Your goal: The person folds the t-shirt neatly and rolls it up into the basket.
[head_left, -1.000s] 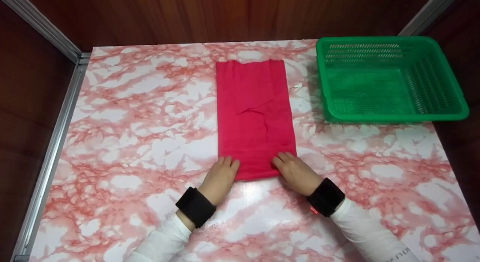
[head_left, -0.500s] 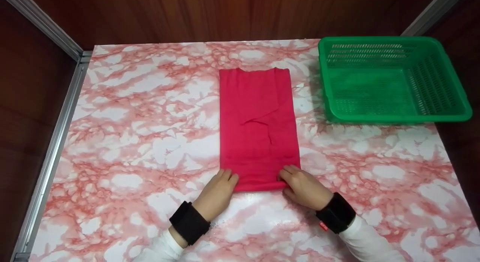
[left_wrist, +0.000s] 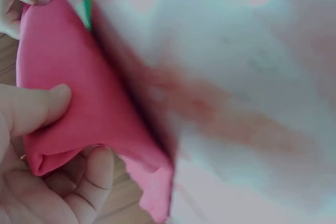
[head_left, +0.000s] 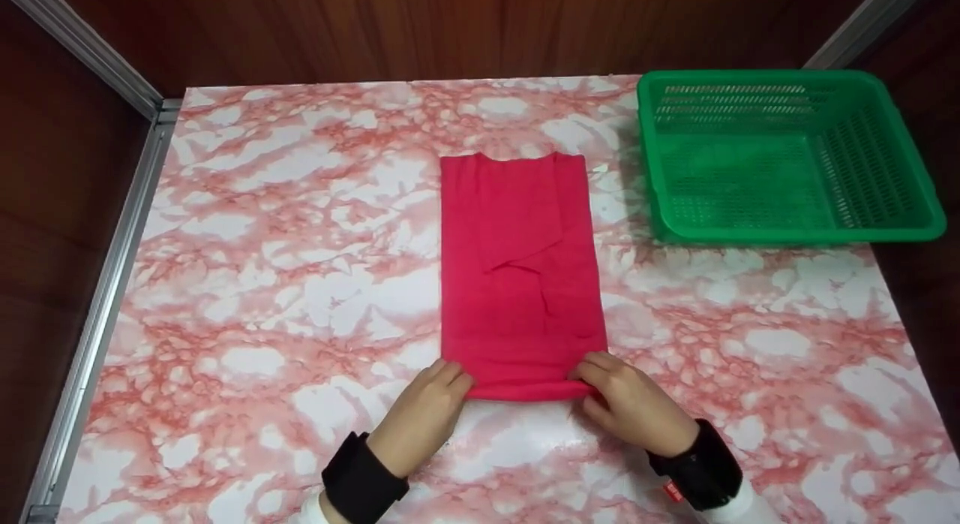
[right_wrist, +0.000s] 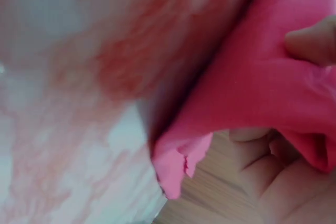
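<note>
A red shirt (head_left: 517, 306), folded into a long rectangle with a sleeve lying across it, is spread on the marbled tabletop (head_left: 285, 284). My left hand (head_left: 420, 415) pinches its near left corner, thumb on one side and fingers on the other, as the left wrist view shows on the cloth (left_wrist: 84, 87). At the near right corner my right hand (head_left: 637, 408) grips the same edge. In the right wrist view, the thumb presses the fabric (right_wrist: 247, 87) with curled fingers beneath. The near edge looks rolled and slightly lifted between both hands.
A green plastic basket (head_left: 795, 235) with slotted walls stands at the back right, apart from the shirt. A dark wooden panel (head_left: 420, 32) closes off the far side. Metal rails (head_left: 112, 284) run along the left edge. A small white scrap (head_left: 600, 168) lies beside the shirt.
Both hands have drawn the shirt toward the body, and its far edge has slid nearer. The held near edge has curled up more. The basket stays put.
</note>
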Tool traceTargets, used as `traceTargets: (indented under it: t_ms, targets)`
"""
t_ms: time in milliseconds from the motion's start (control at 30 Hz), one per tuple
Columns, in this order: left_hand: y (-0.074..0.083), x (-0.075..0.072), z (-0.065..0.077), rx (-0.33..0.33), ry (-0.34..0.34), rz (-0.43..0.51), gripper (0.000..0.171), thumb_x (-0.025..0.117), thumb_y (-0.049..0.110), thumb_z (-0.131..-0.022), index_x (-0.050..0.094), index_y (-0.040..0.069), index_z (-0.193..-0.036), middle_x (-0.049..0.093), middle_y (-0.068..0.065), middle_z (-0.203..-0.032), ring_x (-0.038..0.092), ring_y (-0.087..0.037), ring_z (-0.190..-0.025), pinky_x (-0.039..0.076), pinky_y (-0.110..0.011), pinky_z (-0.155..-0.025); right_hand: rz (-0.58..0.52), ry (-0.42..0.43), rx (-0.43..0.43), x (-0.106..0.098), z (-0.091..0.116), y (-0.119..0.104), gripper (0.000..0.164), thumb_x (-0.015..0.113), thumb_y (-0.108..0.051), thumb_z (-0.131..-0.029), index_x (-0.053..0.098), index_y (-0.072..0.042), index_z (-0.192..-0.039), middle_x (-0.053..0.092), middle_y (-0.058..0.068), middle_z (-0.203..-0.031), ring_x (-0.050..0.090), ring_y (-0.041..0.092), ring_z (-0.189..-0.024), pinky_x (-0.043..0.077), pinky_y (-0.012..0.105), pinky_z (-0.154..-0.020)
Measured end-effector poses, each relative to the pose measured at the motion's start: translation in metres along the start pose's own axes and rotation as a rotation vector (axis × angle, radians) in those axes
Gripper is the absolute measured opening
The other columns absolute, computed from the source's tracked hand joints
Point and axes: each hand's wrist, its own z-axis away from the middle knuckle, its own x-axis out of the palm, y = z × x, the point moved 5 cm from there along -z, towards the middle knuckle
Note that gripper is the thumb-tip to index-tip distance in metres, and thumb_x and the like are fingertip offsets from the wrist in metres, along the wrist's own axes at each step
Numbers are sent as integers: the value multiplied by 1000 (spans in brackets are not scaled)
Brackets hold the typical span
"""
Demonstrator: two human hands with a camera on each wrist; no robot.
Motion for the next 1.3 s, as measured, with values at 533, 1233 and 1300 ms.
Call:
traceTargets:
  t_ms: [533,1233,1300]
  targets:
    - [8,-40,-11,-4,43,32,10,60,4,-79,60,10,-88,56,1,-83,52,-15,-78,40,-24,-64,4,70,-67,-42,-5,-16,29,66,-1,-68,60,-9,-95,58,-1,-92,56,9,-85,50,25,-69]
    - [-61,-34,-82,-208,-18,172,6,59,13,-85,56,8,-87,59,-2,-77,56,-13,-69,47,-25,-62,82,69,65,-60,-77,38,24,68,-11,-76,59,-6,-97,63,5,-89,59,16,-80,50,32,-70]
    - [-69,-29,-88,-229,-16,175,6,59,13,-85,57,8,-87,60,-2,-78,56,-14,-70,47,-26,-64,88,63,76,-57,-84,45,24,68,-12,-76,59,-5,-98,63,7,-91,59,18,-82,50,33,-71]
